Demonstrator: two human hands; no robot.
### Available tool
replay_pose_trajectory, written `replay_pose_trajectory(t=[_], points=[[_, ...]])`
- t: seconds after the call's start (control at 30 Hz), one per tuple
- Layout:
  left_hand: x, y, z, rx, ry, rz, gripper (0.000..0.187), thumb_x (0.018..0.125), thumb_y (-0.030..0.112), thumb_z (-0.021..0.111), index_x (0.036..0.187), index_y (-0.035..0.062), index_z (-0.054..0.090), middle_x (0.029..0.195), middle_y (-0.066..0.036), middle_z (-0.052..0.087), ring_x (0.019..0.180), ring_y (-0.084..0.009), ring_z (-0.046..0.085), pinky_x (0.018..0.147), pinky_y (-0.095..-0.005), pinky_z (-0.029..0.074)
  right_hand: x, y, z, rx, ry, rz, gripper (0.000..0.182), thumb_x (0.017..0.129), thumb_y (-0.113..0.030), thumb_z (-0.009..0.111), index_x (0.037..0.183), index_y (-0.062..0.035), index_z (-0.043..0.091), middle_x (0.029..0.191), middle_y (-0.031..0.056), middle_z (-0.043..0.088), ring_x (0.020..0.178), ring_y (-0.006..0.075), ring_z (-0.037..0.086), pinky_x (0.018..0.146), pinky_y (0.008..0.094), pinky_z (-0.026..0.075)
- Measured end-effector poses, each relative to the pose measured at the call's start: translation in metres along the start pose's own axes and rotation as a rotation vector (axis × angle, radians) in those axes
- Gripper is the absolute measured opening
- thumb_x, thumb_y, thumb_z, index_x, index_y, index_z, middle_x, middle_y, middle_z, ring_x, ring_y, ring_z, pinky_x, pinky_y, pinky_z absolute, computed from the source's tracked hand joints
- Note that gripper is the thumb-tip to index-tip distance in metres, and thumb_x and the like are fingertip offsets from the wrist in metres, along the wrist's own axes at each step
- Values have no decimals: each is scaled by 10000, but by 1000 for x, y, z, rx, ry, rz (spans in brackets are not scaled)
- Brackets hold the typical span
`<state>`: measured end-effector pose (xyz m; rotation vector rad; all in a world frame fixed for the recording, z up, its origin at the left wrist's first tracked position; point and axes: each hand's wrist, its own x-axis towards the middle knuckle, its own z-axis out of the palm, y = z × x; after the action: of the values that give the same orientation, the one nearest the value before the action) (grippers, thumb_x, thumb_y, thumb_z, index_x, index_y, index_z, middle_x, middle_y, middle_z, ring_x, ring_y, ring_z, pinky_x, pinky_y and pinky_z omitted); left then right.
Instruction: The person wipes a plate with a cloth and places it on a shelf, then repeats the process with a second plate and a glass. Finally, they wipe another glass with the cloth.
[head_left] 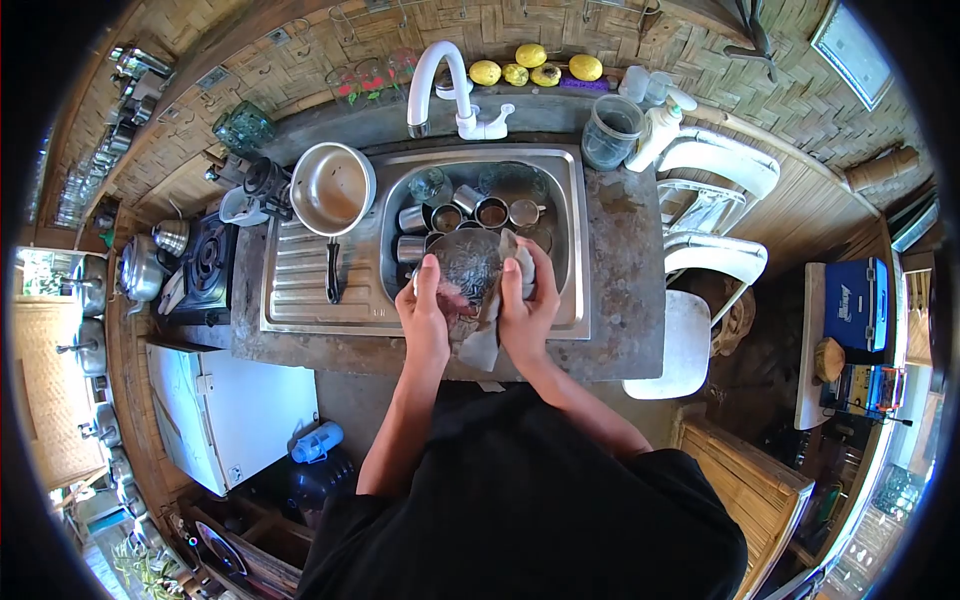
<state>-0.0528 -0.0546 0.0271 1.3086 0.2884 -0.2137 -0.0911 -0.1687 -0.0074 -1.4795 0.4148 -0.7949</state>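
Over the front of the sink basin (pixel 571 265), my left hand (pixel 425 318) grips the left edge of a clear patterned glass dish (pixel 468 262), thumb on top. My right hand (pixel 530 305) is closed at the dish's right edge with a greyish cloth (pixel 482 345) in its grip, one end hanging down. Something pinkish shows beside my left fingers, too blurred to name. Behind the dish, several metal cups (pixel 491 211) lie in the basin with a clear glass bowl (pixel 431 185) at the back left.
A metal saucepan (pixel 333 190) with a black handle sits on the ribbed drainboard (pixel 300 265). The white faucet (pixel 450 80) arches behind the basin. Yellow fruits (pixel 530 55) line the ledge. A dark tub (pixel 612 132) and a white bottle (pixel 655 138) stand at right, near white chairs (pixel 715 165).
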Motion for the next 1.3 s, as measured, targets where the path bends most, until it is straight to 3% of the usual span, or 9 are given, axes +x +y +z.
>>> replay_pose_trajectory(t=[0.1,0.3,0.5,0.67,0.8,0.93,1.13,1.17,1.3], points=[[3,-8,-9,-111,43,-101,461,1003,478,628,754,90,616,630,-47,606,470,-118,535,450,-285,462,11,-17,-9,-233,-237,-369,325,922,-99,662,1229,8,655,1311,222,610,1280,436,564,1075,462,443],[12,-27,1,48,-78,81,472,1080,440,510,1035,12,704,878,-61,695,711,-98,633,608,-262,516,20,-29,10,-448,-444,-524,344,948,-185,636,1241,-4,652,1372,191,582,1331,432,512,1125,542,392],[18,-10,-18,-40,44,-48,585,1062,549,481,839,41,667,727,-43,669,594,-114,622,495,-251,417,17,-27,-13,-480,-577,-680,353,967,-174,625,1278,-7,635,1386,202,573,1330,412,532,1090,515,445],[-1,-13,-16,49,67,-67,629,1043,599,473,764,62,646,635,-44,646,499,-137,603,439,-252,354,29,-9,-8,-243,-395,-268,293,974,-79,591,1239,40,626,1348,223,589,1233,418,593,994,434,516],[11,-39,-34,116,-117,19,530,1049,545,513,807,91,642,678,1,636,542,-110,601,449,-239,371,22,-19,7,-456,-472,-439,334,960,-104,608,1274,8,628,1387,212,568,1308,419,536,1075,497,450],[23,-32,-25,-57,62,33,500,1063,475,541,753,95,638,641,54,562,577,-21,479,480,-231,338,-9,-30,3,-519,-602,-586,435,923,-115,638,1347,-22,601,1489,200,491,1417,421,436,1130,561,383],[15,-3,-41,-53,17,-59,551,1030,575,519,848,67,629,713,-89,679,630,-207,685,559,-296,512,-3,-17,-7,-342,-450,-447,410,943,-50,594,1351,-15,593,1496,224,459,1444,448,391,1140,491,396],[9,-6,-38,-54,22,-59,562,1029,585,514,846,66,629,700,-92,676,619,-211,684,548,-292,501,4,-15,-2,-265,-298,-422,342,992,-76,575,1324,4,601,1320,181,596,1240,347,597,1014,394,488],[-3,-25,-28,-56,-58,-27,591,1031,606,488,857,61,636,668,-105,675,559,-223,668,511,-296,474,27,-15,3,37,-125,144,311,1022,-262,656,1156,17,690,816,-47,623,731,41,523,650,229,438]])
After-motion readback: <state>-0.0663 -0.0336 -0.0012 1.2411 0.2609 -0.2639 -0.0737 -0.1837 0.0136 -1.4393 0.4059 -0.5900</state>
